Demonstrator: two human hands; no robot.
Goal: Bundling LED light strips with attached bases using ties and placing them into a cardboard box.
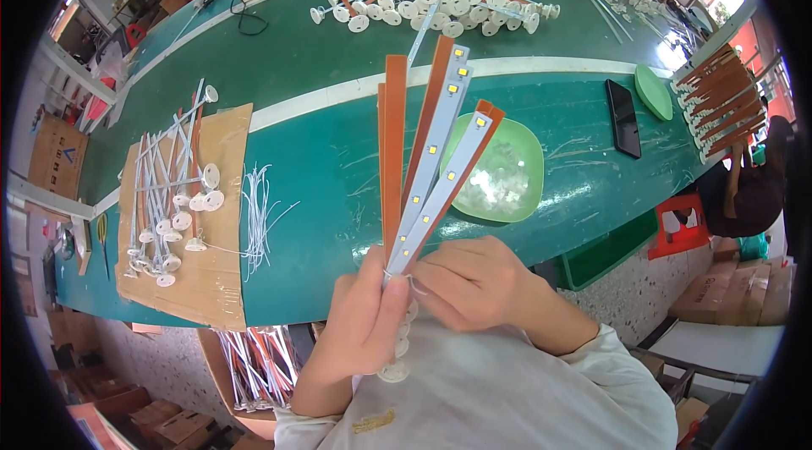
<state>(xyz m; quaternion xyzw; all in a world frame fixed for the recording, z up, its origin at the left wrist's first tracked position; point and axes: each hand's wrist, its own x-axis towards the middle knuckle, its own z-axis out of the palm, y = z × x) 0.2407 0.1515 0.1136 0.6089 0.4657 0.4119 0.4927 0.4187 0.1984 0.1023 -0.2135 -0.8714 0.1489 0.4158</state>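
In front of my chest, my left hand (365, 315) is wrapped round a bundle of LED strips (438, 128). The strips fan out upward, some showing white faces with yellow LEDs, others brown backs. White round end pieces (394, 370) hang below my left fist. My right hand (474, 285) is closed in a pinch beside the bundle, on a thin white tie (414, 283) that passes round the strips near my left thumb. My right fingertips are partly hidden.
A light green bowl (534, 167) holding small clear pieces stands behind the bundle. To its right lie a black phone (623, 118) and a green dish (653, 93). Cardboard (228, 196) with loose strips and white ties (262, 222) are left. More strips (457, 6) are piled beyond.
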